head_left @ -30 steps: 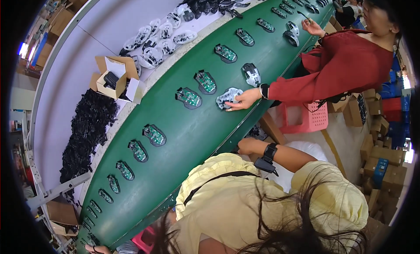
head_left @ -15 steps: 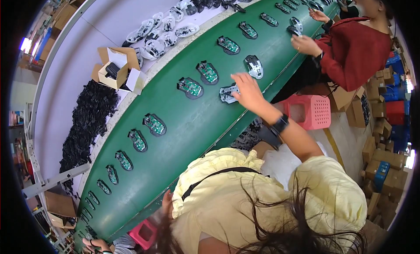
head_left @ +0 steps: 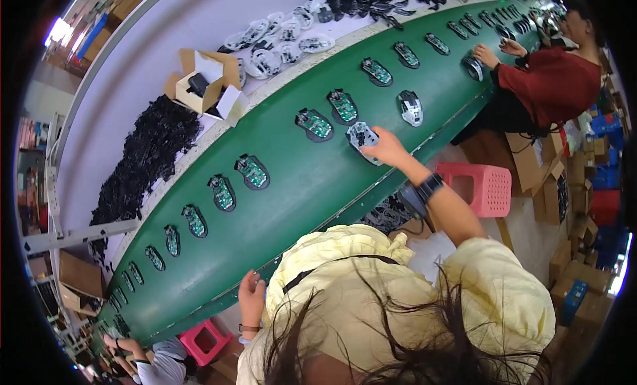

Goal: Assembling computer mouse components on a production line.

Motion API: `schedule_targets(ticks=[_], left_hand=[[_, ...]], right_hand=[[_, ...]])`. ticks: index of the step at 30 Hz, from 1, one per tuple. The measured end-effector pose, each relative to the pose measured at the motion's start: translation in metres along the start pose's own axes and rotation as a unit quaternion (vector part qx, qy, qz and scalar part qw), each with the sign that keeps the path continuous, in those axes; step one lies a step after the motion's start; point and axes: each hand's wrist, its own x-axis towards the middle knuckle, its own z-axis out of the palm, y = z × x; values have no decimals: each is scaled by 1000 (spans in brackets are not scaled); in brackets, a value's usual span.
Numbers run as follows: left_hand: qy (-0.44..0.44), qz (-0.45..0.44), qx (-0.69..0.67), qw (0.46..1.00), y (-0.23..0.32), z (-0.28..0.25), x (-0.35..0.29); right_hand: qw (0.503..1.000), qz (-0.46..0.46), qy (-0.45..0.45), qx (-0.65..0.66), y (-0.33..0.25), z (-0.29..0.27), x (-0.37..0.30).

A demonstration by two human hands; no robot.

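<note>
My right hand has its fingers and thumb closed on the near end of a grey computer mouse shell, which rests at or just above the green conveyor belt. Its inner side, with dark parts, faces up. Near the belt's close edge, beside my waist, my left hand is raised with loosely spread fingers and nothing seen in it. Closest to the held shell lie two mouse bases with green circuit boards, just beyond it. A silver-and-black mouse cover lies to its right.
Several more mouse bases line the green belt. Behind it, a side table bears an open carton, black parts and clear-and-white shells. A co-worker in red works at right, near a pink stool.
My right hand has closed on the shell and turned it. My left hand has risen toward the belt's edge. The whole view has shifted, with belt items now farther right.
</note>
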Motion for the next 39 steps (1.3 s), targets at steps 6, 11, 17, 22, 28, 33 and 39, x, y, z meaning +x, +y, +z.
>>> schedule_targets(ticks=[6, 11, 17, 22, 28, 33, 39], left_hand=[[-125, 217, -182, 951, 187, 22, -5], [-287, 170, -435, 836, 257, 67, 0], [-273, 117, -487, 822, 268, 43, 9], [-286, 128, -420, 852, 275, 28, 0], [-221, 167, -405, 871, 279, 12, -17], [-147, 184, -361, 902, 272, 7, -26], [-66, 248, -397, 881, 271, 21, -24]], right_hand=[[914, -97, -95, 383, -147, 0, -83], [965, -206, -23, 159, -214, 20, -117], [940, -325, 23, 99, -216, -9, -124], [830, -551, 69, -50, -250, -26, -101], [845, -526, 37, -90, -267, 3, -99], [863, -500, 41, -55, -267, 12, -105], [874, -470, 119, 17, -271, 27, -112]])
